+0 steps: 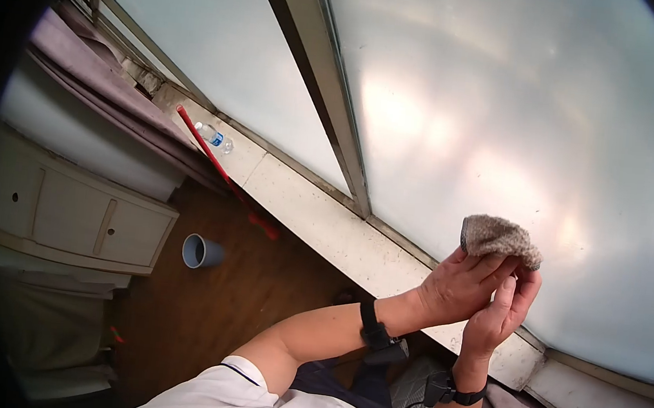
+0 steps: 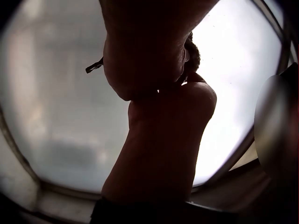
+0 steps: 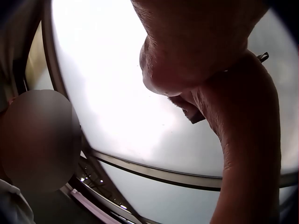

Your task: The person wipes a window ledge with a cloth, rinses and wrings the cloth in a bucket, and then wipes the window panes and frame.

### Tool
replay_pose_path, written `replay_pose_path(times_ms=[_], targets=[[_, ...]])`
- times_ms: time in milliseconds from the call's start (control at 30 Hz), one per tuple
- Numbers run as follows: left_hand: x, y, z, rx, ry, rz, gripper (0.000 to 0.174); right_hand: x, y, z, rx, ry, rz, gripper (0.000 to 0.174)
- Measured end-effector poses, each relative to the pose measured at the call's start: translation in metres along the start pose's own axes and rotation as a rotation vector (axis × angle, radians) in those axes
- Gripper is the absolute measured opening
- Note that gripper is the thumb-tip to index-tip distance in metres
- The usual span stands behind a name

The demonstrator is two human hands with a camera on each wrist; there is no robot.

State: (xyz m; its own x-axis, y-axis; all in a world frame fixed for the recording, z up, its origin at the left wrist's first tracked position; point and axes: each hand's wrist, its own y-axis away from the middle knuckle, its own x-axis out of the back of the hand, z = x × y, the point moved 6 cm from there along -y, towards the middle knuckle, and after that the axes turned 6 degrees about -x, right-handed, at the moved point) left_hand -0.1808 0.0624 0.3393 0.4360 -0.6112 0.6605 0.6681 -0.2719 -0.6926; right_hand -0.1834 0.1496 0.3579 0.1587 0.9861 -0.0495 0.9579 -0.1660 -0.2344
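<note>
A grey-brown fuzzy cloth with a dark edging is bunched up in front of the frosted window pane, overlapping it in the head view. My left hand grips the cloth's lower part, fingers bent over it. Close against it, my right hand holds the cloth's lower right side, thumb pointing up. In both wrist views the hands show as dark shapes pressed together against bright glass. A dark piece of the cloth pokes out below them in the right wrist view. Most of the fingertips are hidden.
Along the window runs a white sill, bearing a clear plastic bottle. A red pole leans by it. On the wooden floor stands a blue-grey bucket, near a pale cabinet. A mauve curtain hangs at left.
</note>
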Motion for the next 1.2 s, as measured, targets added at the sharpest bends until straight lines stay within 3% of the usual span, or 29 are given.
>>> replay_pose_path(times_ms=[67, 200, 333, 400, 433, 533, 600, 700, 800, 833, 900, 1033, 1200], targets=[[0.046, -0.032, -0.007, -0.106, -0.199, 0.034, 0.049, -0.028, -0.006, -0.033, 0.103, -0.001, -0.029, 0.042], [0.089, -0.026, -0.063, 0.041, -0.272, 0.132, 0.048, -0.094, -0.010, -0.049, 0.200, 0.075, -0.180, 0.045], [0.069, 0.044, -0.135, 0.100, -0.509, 0.059, 0.052, -0.147, 0.000, 0.000, 0.088, 0.164, -0.357, 0.044], [0.045, 0.089, -0.161, 0.205, -0.421, 0.044, 0.055, -0.160, 0.009, 0.046, 0.119, 0.188, -0.380, 0.040], [0.032, 0.104, -0.164, 0.197, -0.445, -0.043, 0.057, -0.160, 0.015, 0.070, 0.023, 0.180, -0.390, 0.039], [-0.013, 0.142, -0.151, 0.280, -0.288, -0.182, 0.064, -0.130, 0.031, 0.127, 0.046, 0.319, -0.356, 0.039], [-0.043, 0.150, -0.121, 0.277, -0.199, -0.269, 0.068, -0.092, 0.037, 0.156, -0.079, 0.349, -0.313, 0.038], [-0.069, 0.127, -0.068, 0.193, -0.077, -0.304, 0.070, -0.024, 0.038, 0.155, -0.153, 0.313, -0.182, 0.036], [-0.063, 0.075, -0.017, 0.011, 0.026, -0.232, 0.066, 0.020, 0.026, 0.110, -0.221, 0.033, -0.063, 0.030], [-0.045, 0.052, -0.007, 0.039, 0.188, -0.179, 0.060, 0.023, 0.020, 0.077, -0.202, 0.001, -0.038, 0.033], [-0.015, 0.013, 0.005, -0.071, 0.121, -0.087, 0.058, 0.017, 0.008, 0.020, -0.093, -0.010, 0.009, 0.035], [0.059, -0.056, 0.003, -0.156, -0.136, 0.052, 0.051, -0.026, -0.011, -0.063, 0.081, -0.159, -0.027, 0.045], [0.155, -0.100, -0.048, -0.081, -0.349, 0.288, 0.052, -0.102, -0.031, -0.131, 0.409, 0.011, -0.217, 0.065]])
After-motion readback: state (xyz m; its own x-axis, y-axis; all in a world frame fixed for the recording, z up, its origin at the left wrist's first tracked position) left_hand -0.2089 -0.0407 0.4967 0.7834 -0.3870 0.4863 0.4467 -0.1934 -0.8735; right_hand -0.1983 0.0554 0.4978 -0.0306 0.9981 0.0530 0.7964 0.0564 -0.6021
